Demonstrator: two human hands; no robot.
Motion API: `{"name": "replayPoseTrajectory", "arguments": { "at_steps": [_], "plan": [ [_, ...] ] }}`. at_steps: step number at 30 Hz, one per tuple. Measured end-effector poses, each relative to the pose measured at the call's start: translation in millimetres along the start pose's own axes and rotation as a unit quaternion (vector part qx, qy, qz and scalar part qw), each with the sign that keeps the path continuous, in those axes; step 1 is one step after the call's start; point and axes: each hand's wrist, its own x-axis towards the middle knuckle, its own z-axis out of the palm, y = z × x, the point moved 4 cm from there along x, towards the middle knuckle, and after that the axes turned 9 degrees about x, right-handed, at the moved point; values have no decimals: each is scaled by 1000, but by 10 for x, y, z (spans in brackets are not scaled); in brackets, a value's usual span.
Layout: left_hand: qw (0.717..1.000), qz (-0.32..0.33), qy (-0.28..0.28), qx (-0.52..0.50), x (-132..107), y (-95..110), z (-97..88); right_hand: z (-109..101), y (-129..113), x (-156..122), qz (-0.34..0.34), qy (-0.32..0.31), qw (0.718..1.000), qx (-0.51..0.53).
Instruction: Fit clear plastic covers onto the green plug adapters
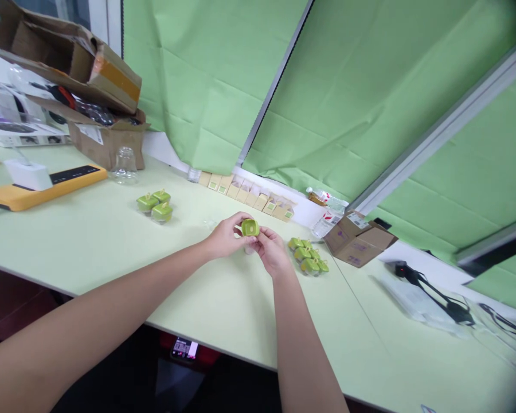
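Green lid held in both hands above worktop

The lid (250, 228) is raised over the middle of the worktop (219, 304), hollow side facing the camera. The left hand (226, 237) grips it at the left edge, fingers curled narrow around it. The right hand (274, 250) pinches the opposite edge, fingers also narrow on the lid. A small pale object shows just below the hands; its kind cannot be told.

Beyond the left forearm, 3 green-topped jars (162, 212) stand grouped on the worktop. Near the right hand stands a larger cluster (303, 253) of like jars, close together; the exact count cannot be told.

Small boxes (245, 192) form a row along the far edge, below the green blinds (206, 74). At left are an orange power strip (81, 176) with a white plug (28, 174) on it, a clear vessel (124, 165) and 2 cartons, the upper (116, 74) above the lower (112, 143). At right, clear bottles (327, 221) lie beside a tilted carton (356, 246). A phone (184, 349), screen lit, shows below the near edge
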Motion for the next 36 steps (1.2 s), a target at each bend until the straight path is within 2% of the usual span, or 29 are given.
{"name": "replayPoseTrajectory", "arguments": {
  "at_steps": [6, 11, 15, 17, 19, 22, 24, 27, 31, 33, 36],
  "plan": [
    [999, -14, -24, -35, 10, -127, -2, 16, -2, -21, -2, 15, 999, -48],
    [997, -16, -35, -64, 26, -122, -26, 19, -67, -24, -28, 21, 996, -86],
    [995, -26, -32, -92, 38, -101, -64, -105, -65, 24, -51, 78, 987, -129],
    [993, -37, -23, -107, 41, -108, -91, -207, -49, 37, -79, 124, 966, -213],
    [991, -52, -17, -124, 43, -130, -116, -267, -3, 38, -85, 131, 930, -332],
    [985, -79, -17, -150, 41, -174, -143, -250, 105, 24, -57, 69, 877, -473],
    [981, -89, -27, -169, 38, -192, -153, -212, 135, 9, -51, 40, 858, -509],
    [973, -97, -39, -204, 34, -192, -161, -201, 78, 12, -75, 67, 867, -488],
    [967, -104, -37, -230, 36, -190, -160, -272, -50, 43, -112, 159, 896, -398],
    [975, -105, -31, -193, 39, -230, -155, -284, -93, 47, -119, 185, 915, -338],
    [994, -100, -6, -35, 33, -345, -162, -230, -135, 27, -112, 180, 950, -231]
  ]
}}
